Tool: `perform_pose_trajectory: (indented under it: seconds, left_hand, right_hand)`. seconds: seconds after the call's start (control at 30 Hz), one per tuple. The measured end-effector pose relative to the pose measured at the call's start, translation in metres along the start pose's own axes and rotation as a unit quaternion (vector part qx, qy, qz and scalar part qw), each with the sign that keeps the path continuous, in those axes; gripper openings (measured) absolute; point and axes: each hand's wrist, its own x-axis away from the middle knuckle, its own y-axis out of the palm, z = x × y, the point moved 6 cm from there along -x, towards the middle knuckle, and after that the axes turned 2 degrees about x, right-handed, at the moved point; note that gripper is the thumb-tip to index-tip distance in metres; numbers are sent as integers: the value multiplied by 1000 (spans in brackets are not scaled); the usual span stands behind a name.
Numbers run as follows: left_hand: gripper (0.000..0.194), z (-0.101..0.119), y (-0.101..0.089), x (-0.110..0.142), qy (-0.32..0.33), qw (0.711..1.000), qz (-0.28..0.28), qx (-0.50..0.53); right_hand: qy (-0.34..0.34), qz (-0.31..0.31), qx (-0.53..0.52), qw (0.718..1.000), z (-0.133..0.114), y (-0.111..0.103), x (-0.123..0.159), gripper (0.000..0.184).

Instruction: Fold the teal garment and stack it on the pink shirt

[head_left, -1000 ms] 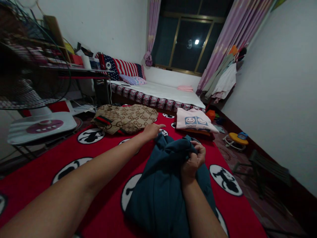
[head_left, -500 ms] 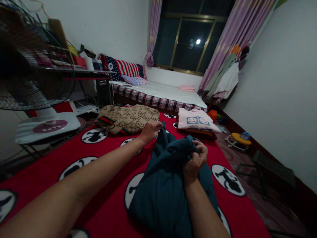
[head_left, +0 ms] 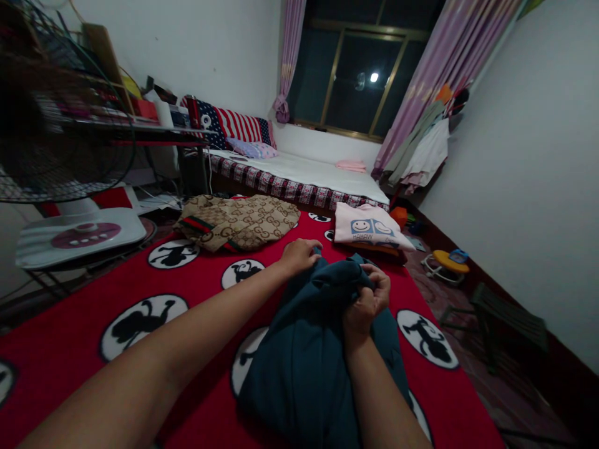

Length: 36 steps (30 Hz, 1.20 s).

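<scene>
Teal garment: the dark teal garment (head_left: 299,368) lies bunched and creased in front of me, its upper end gathered up between my hands.
My left hand: the left hand (head_left: 302,254) reaches to the garment's far corner, fingers drawn narrow and closed on the cloth.
My right hand: the right hand (head_left: 367,299) grips a thick fold near the far right edge, thumb and fingers curled around it.
Red blanket: under the garment spreads a red blanket (head_left: 70,337) with black figures in white ovals.
Brown patterned garment: beyond my left hand, a crumpled brown patterned garment (head_left: 253,218) with a green-and-red stripe.
Pink top: past my right hand, a folded pink top (head_left: 369,215) with smiling faces, stacked on something orange.
Fan: to my left, a fan (head_left: 84,234) with a pale base.
Yellow stool: on the floor to my right, a yellow stool (head_left: 442,260).
Bed: farther back, a bed (head_left: 299,165) with a white top, below a dark window (head_left: 365,81).
</scene>
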Motion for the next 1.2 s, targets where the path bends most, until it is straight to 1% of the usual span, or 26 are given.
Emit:
perform_pose_trajectory:
  seconds: [0.1,0.17,0.23,0.37,0.43,0.5,0.53,0.57,0.6,0.63,0.67,0.7,0.73,0.77,0.8,0.83,0.87,0.9,0.93,0.97,1.0,1.07,1.13,1.2]
  left_hand:
    - [30,0,17,8,-11,994,-101,45]
    - [20,-4,30,11,-21,988,-131,80]
    - [7,-9,40,12,-32,985,-133,110]
    - [11,-16,57,16,-50,965,-137,217]
    - [12,-16,60,20,-60,948,-136,281]
    - [24,-15,57,22,-68,931,-127,335]
    - [27,-16,53,23,-84,914,-110,380]
    - [28,-19,47,23,-109,886,-81,443]
    - [27,-23,40,24,-141,845,-42,514]
    - [25,-28,32,25,-174,793,3,584]
    - [23,-35,24,28,-207,742,50,636]
    - [21,-40,16,31,-234,708,91,660]
    - [19,-45,7,35,-251,705,124,652]
    - [18,-49,-3,38,-260,725,153,619]
    - [19,-50,-14,42,-255,761,180,569]
    - [20,-48,-25,46,-233,805,200,508]
    - [22,-41,-33,48,-194,851,208,442]
    - [24,-31,-39,51,-145,893,202,376]
    - [26,-18,-40,54,-94,928,181,313]
    - [30,-5,-37,57,-48,954,149,255]
    - [34,7,-30,61,-14,973,109,201]
    - [47,22,-9,71,15,994,24,105]
    - [56,25,15,81,7,999,-48,22]
    - [58,20,33,89,-12,995,-90,-48]
  right_hand:
    - [0,1,-16,1000,0,0,0,7]
    - [2,1,-25,1000,0,0,0,7]
    - [0,2,-24,1000,0,0,0,6]
    - [-12,8,-14,1000,-2,-1,-1,6]
    - [-12,6,-7,1000,-4,-1,-1,5]
    - [-8,2,0,1000,-6,-2,-1,5]
    - [-5,-5,0,1000,-7,-1,-1,5]
    - [0,-21,-2,1000,-8,2,-1,6]
    - [8,-49,-6,999,-7,6,0,7]
    - [20,-87,-9,996,-4,13,1,11]
    - [36,-135,-11,990,-1,21,3,19]
    - [56,-187,-10,981,4,30,6,30]
    - [76,-238,-6,968,10,39,9,43]
    - [93,-283,0,954,15,46,13,54]
    - [102,-317,10,943,20,51,16,61]
    - [101,-339,24,935,24,54,18,63]
    - [90,-351,45,931,26,56,19,60]
    - [72,-357,71,929,28,55,20,55]
    - [54,-361,99,926,30,55,20,49]
    - [40,-368,127,920,33,54,21,45]
    - [34,-381,153,911,38,54,23,41]
    - [39,-420,186,887,49,54,29,42]
    - [55,-443,206,871,59,54,33,46]
    - [74,-441,213,869,65,53,33,46]
